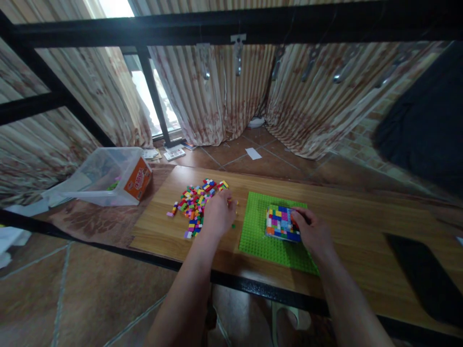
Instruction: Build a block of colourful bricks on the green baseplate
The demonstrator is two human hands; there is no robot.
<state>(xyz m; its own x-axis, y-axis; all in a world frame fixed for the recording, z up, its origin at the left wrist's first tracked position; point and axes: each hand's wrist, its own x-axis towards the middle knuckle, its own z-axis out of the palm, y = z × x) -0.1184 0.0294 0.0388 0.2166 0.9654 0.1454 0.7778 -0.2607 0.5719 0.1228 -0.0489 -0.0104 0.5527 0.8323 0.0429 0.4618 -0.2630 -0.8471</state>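
A green studded baseplate (pixel 253 231) lies on the wooden board, and a block of multicoloured toy bricks (pixel 280 221) is built up on it. My right hand (pixel 314 232) is at the right edge of that block, thumb and fingers pinched together; a small reddish brick seems to show at the fingertips. Over the right side of a loose pile of toy bricks (pixel 195 205) is my left hand (pixel 219 212), its fingers curled downward. What its fingers hold, if anything, is hidden behind the hand.
A clear plastic box (pixel 108 166) with an orange label lies at the left, a few pieces inside. A flat black object (pixel 423 274) rests at the board's right end. A black metal bar (pixel 238 26) with hanging clips crosses above. Curtains (pixel 217 96) hang behind.
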